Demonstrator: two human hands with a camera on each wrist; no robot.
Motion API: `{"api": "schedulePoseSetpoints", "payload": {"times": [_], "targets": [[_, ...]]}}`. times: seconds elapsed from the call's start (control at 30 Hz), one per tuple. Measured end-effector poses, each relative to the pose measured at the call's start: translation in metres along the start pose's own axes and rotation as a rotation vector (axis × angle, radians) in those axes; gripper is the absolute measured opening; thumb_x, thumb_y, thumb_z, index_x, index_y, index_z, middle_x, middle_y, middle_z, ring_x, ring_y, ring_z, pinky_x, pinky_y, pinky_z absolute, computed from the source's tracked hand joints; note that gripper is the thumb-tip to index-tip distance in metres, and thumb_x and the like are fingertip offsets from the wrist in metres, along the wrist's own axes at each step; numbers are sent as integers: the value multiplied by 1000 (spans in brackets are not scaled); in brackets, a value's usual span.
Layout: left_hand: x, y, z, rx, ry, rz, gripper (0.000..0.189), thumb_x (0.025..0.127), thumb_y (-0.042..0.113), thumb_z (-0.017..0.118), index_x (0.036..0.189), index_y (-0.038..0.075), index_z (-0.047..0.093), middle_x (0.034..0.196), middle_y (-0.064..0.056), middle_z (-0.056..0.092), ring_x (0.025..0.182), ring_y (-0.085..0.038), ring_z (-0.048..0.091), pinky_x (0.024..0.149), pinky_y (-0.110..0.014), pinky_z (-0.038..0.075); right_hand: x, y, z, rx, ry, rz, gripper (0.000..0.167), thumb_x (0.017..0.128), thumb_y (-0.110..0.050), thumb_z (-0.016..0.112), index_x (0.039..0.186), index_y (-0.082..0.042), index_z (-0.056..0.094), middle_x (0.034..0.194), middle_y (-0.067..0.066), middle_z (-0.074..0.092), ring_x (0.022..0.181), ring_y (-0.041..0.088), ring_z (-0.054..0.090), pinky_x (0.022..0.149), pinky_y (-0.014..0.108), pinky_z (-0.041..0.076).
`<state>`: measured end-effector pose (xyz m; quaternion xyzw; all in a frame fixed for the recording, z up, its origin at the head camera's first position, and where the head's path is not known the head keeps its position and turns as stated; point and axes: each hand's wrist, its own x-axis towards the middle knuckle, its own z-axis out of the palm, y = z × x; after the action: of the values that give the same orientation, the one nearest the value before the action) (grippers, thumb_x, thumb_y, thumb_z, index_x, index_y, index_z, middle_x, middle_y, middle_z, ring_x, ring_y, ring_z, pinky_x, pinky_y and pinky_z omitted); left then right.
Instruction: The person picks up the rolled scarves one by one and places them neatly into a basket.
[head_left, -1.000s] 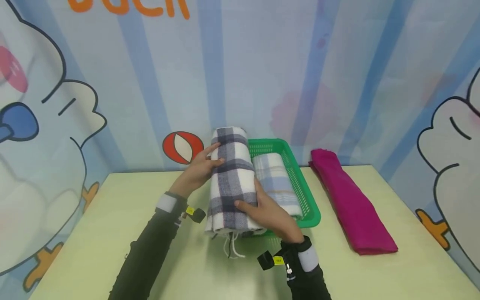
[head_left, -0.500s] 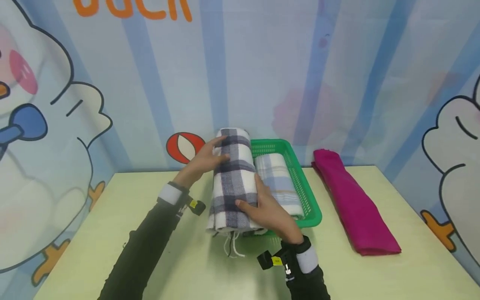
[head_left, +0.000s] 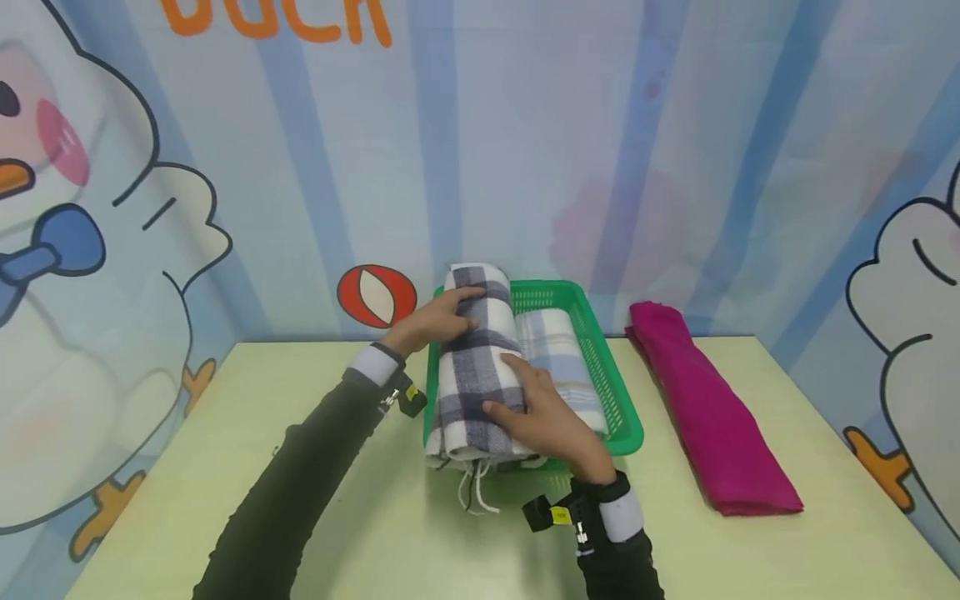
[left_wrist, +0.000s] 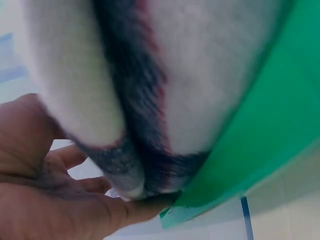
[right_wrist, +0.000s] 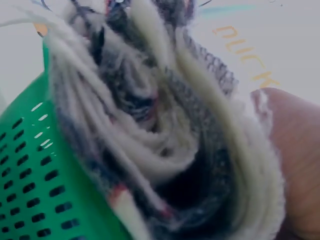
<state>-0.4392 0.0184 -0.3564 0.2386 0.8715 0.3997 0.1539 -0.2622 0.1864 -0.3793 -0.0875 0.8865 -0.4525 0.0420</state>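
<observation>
A thick rolled scarf [head_left: 480,367] in white and grey-navy checks lies lengthwise over the left half of a green plastic basket [head_left: 626,437]. Its fringed front end reaches over the near rim. My left hand [head_left: 431,325] grips the roll's far left side, with fingers over its top. My right hand [head_left: 555,421] holds the near right side, thumb on top. In the left wrist view, the scarf [left_wrist: 195,65] sits against the green basket wall [left_wrist: 270,130]. The right wrist view shows the roll's layered end [right_wrist: 165,145]; most of that hand [right_wrist: 305,160] is hidden.
A pale blue and white striped cloth roll [head_left: 566,371] fills the basket's right side. To the right, a folded magenta cloth [head_left: 712,408] lies on the pale yellow table [head_left: 322,517]. A printed cartoon backdrop [head_left: 510,150] stands behind the table.
The checked scarf has shifted slightly right and come down into the basket, whose left rim now shows. Both hands have moved right with it, keeping hold.
</observation>
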Motion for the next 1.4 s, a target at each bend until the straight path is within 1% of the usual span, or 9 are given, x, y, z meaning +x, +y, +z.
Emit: {"api": "schedulePoseSetpoints", "payload": {"times": [0.13,0.23,0.4,0.5,0.63,0.8,1.03,1.27,1.4], "targets": [[4,2,2,178,-7,55,62,96,4,50,155,12,35,162,-17,31,150,-33,29,116,-47,37,3,3,5,-23,-7,-31,70,101,-25,57,160,-13,20,152,31,28,137,44,39,110,63,37],[8,6,3,367,-30,86,62,95,5,51,155,7,35,162,-20,29,152,-35,24,123,-47,28,2,2,7,-61,8,-46,65,101,-24,57,158,-12,26,150,32,29,135,46,42,107,63,40],[12,13,6,552,-111,32,61,100,13,49,157,6,27,167,-19,13,155,-36,12,125,-50,20,-3,-5,9,-197,118,-122,47,100,-21,60,145,-12,50,153,29,31,134,50,39,104,65,39],[12,15,7,585,-152,3,62,101,14,46,158,4,22,167,-20,9,155,-36,10,126,-50,19,-7,-13,11,-309,202,-260,27,96,-14,65,123,-9,67,136,23,54,121,44,51,98,59,40],[12,18,7,612,-170,-4,66,100,12,44,159,4,17,167,-21,10,155,-36,14,124,-46,26,-11,-23,15,-338,148,-377,17,97,-13,63,109,-6,73,108,11,70,103,30,64,95,48,45],[13,24,12,635,-172,-29,71,98,8,43,161,14,11,166,-22,10,153,-39,19,106,-46,39,-17,-29,15,-354,55,-342,29,98,-23,63,118,-4,71,117,13,70,112,32,63,100,48,48],[18,38,21,777,-108,-13,67,96,9,47,159,13,25,164,-24,15,152,-43,13,120,-54,29,-22,-31,17,-419,-27,-283,50,88,-31,75,129,-3,64,129,16,65,122,36,57,104,50,47],[25,35,15,768,-228,-39,69,95,7,40,160,9,17,166,-24,2,155,-41,4,123,-50,23,-23,-35,26,-524,-44,-199,62,83,-34,81,136,-8,60,131,12,65,122,32,58,104,46,48],[27,33,12,698,-236,-20,71,93,10,42,159,5,17,165,-26,5,154,-42,8,124,-50,23,-27,-35,28,-579,-26,-192,60,86,-34,78,136,-9,59,128,12,67,121,31,60,103,45,49]]}}
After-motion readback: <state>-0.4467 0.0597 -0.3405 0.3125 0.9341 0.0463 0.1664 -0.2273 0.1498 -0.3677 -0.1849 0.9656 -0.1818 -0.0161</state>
